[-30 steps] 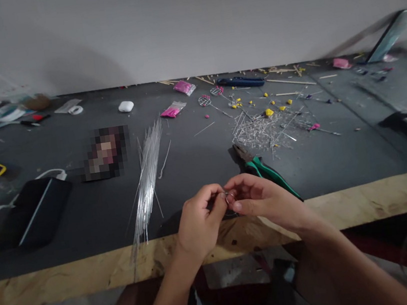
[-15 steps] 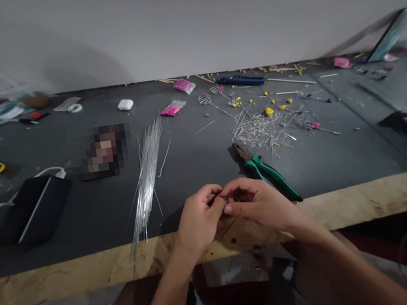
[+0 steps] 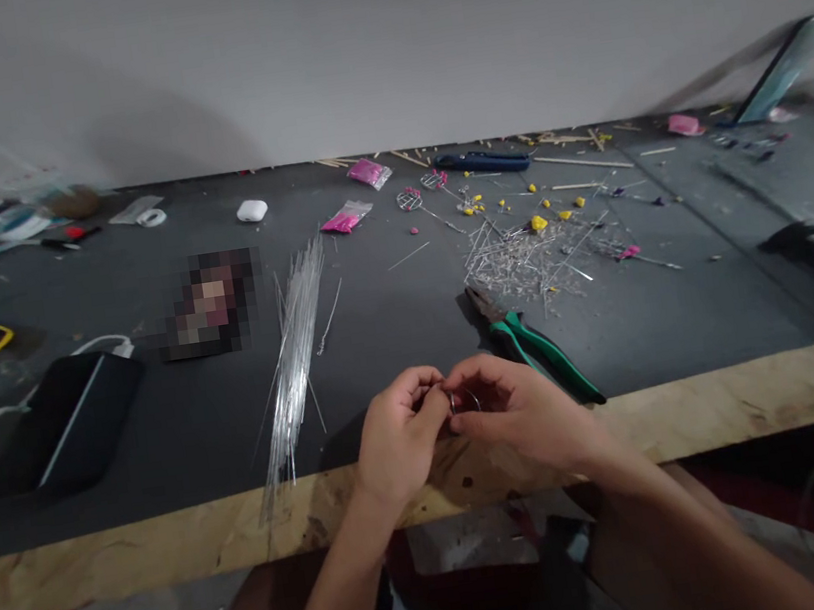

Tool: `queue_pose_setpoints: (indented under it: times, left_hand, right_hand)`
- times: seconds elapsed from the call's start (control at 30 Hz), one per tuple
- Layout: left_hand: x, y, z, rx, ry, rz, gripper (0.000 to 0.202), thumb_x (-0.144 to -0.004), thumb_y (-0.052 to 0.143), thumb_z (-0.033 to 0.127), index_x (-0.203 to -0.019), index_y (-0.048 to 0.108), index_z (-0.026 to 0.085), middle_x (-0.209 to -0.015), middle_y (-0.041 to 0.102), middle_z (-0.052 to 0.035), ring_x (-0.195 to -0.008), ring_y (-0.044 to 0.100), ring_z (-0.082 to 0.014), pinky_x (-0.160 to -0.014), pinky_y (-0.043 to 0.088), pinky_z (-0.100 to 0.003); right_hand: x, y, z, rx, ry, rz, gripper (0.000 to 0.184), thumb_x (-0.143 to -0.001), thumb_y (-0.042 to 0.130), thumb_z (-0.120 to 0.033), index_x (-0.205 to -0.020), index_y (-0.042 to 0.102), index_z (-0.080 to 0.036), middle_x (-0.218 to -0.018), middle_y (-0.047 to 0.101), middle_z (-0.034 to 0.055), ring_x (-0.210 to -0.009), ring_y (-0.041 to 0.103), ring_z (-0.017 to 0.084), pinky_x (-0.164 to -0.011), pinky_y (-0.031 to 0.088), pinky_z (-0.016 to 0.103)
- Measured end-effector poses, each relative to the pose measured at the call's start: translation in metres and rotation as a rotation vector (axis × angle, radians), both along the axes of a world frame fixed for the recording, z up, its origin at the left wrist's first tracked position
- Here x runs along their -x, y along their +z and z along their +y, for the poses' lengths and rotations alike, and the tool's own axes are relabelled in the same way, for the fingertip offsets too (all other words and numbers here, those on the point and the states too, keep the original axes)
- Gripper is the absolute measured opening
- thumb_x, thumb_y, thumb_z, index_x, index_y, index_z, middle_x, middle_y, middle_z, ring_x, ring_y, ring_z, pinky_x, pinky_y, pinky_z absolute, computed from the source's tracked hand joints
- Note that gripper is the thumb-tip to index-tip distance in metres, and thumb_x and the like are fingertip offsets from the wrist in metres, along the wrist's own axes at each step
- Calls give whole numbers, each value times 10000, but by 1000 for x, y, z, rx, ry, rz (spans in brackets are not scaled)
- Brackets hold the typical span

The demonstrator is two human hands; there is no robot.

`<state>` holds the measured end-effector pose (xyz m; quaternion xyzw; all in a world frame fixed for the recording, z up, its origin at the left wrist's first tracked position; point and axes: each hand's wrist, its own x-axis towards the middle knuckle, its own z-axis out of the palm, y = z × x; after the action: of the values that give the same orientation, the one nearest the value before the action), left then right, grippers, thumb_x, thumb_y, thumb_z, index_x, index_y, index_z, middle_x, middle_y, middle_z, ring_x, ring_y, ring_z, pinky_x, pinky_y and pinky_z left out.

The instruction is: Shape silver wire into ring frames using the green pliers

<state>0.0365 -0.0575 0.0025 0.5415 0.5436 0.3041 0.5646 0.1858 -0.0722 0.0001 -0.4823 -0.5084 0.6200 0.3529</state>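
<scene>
My left hand (image 3: pixel 398 440) and my right hand (image 3: pixel 522 408) meet over the near edge of the dark table mat (image 3: pixel 398 347). Both pinch a small bent piece of silver wire (image 3: pixel 460 401), curled into loops between the fingertips. Green-handled pliers (image 3: pixel 534 346) lie just behind my right hand. A bundle of long straight silver wires (image 3: pixel 294 361) lies left of my left hand, reaching over the wooden table edge (image 3: pixel 146 554).
A heap of cut wire scraps (image 3: pixel 522 263) with yellow and pink bits sits behind the pliers. Pink packets (image 3: pixel 345 219), a white earbud case (image 3: pixel 251 211), a dark blue tool (image 3: pixel 482 163) lie farther back. A black device with a white cable (image 3: pixel 60 419) rests at the left.
My fingers have shifted slightly on the wire piece and the hands have closed together; the wire loops show a little more now. Nothing else has moved.
</scene>
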Motion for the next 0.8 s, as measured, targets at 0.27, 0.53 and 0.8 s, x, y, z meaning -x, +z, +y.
queue_pose_setpoints:
  times: [0.27,0.53,0.8]
  left_hand:
    - [-1,-2,-5,-204,18,29,133,-840,476,258,-809,581,182,-722,604,-2,-661,546,-114,-611,451,-209]
    - [-2,-1,-6,-342,-9,144,144,-838,476,254,-785,592,189,-674,586,8,-622,538,-115,-581,435,-205]
    - [-3,-4,-6,-461,-65,269,150,-863,454,228,-798,585,195,-745,603,-2,-696,566,-126,-653,432,-223]
  right_hand:
    - [2,0,-2,33,-111,152,303,-712,651,-181,-938,456,-232,-838,550,-14,-785,549,120,-727,459,268]
    - [-2,4,1,-73,-142,-105,94,-812,550,-288,-819,597,-206,-796,597,1,-755,545,136,-711,438,274]
    - [-4,2,4,-53,-158,-155,106,-786,572,-280,-812,644,-206,-805,633,6,-772,569,145,-728,440,279]
